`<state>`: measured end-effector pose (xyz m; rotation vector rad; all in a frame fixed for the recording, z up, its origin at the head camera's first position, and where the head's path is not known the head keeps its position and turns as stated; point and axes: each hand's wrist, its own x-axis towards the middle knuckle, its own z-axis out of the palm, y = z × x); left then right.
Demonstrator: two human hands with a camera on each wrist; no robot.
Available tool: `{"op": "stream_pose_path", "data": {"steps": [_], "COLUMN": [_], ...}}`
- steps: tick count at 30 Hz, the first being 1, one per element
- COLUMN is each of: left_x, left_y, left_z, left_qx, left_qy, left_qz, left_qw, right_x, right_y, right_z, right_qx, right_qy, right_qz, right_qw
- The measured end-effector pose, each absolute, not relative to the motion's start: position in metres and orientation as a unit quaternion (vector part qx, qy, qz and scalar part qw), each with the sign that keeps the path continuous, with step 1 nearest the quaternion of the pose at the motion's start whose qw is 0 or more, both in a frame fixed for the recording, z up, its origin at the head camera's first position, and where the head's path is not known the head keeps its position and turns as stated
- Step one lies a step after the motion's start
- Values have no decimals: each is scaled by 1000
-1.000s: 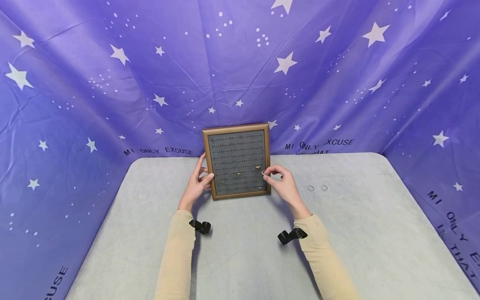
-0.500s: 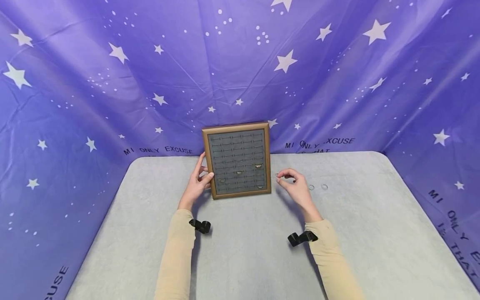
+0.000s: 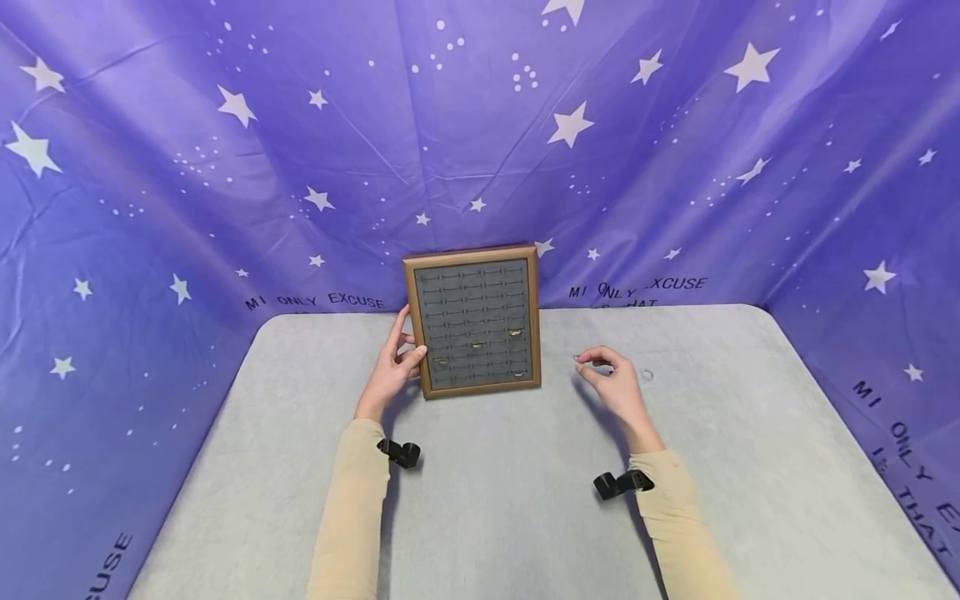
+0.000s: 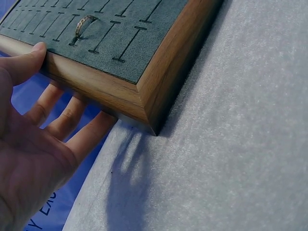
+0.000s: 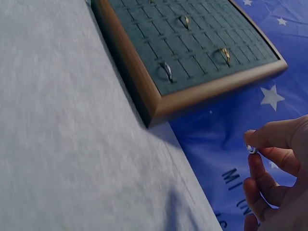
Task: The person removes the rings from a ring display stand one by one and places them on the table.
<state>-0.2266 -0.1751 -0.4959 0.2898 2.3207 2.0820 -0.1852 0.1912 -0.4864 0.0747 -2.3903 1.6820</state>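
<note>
A wood-framed ring display tray [image 3: 533, 317] with a dark grey-green slotted pad stands tilted up at the table's far side. My left hand [image 3: 388, 379] grips its left edge, thumb on the front of the frame and fingers behind. Several rings sit in the slots, among them a silver ring [image 5: 167, 71] near the lower right corner and a gold ring [image 5: 225, 56] above it. Right of the tray and apart from it, my right hand [image 3: 618, 385] pinches a silver-coloured ring [image 5: 251, 149] between thumb and fingertips.
Another ring [image 3: 647, 375] lies on the table just right of my right hand. The pale grey table [image 3: 495, 500] carries all this. A purple star-patterned cloth [image 3: 465, 125] hangs behind and at both sides, close behind the tray.
My right hand has moved right, away from the tray's lower right side, with the ring still pinched. It now covers one of two rings on the table. The left hand and tray have stayed put.
</note>
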Motion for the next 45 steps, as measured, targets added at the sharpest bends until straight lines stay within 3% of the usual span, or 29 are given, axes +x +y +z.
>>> {"op": "stream_pose_path", "data": {"steps": [18,27,45], "left_x": [-226,-211,-212], "left_y": [-169,-169,-172], "left_z": [-499,-474,-470], "left_qx": [89,106,99], "left_qy": [738,735,725], "left_qz": [669,669,681], "left_qw": [19,21,20], "right_x": [-171,-166,-174], "right_y": [249,271,312], "right_z": [-502,-510,-511], "right_qx": [-26,-42,-57], "right_qy": [-860,-873,-896], "right_qz": [492,471,418], "right_qw": [129,122,140]}}
